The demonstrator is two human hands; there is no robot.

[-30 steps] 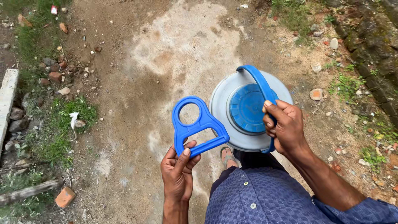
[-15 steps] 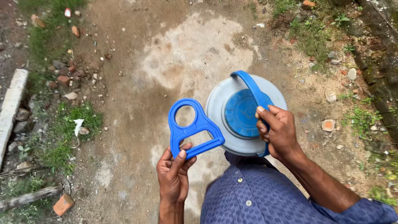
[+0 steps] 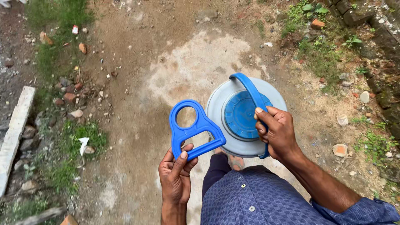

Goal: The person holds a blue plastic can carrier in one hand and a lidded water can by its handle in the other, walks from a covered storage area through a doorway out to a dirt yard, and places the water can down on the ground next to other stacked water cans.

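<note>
Blue carrier (image 3: 192,130) gripped by left hand (image 3: 176,175), right hand (image 3: 280,132) on jug handle (image 3: 252,96)

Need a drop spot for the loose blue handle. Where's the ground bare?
Bare dirt and the pale patch ahead of the jug, and left of the loose blue handle toward the grass. Crowded: stones along the left grass, rubble right of the jug.

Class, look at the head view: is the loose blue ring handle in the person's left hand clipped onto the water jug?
No, the left hand holds the ring handle apart from the jug, which the right hand grips.
</note>
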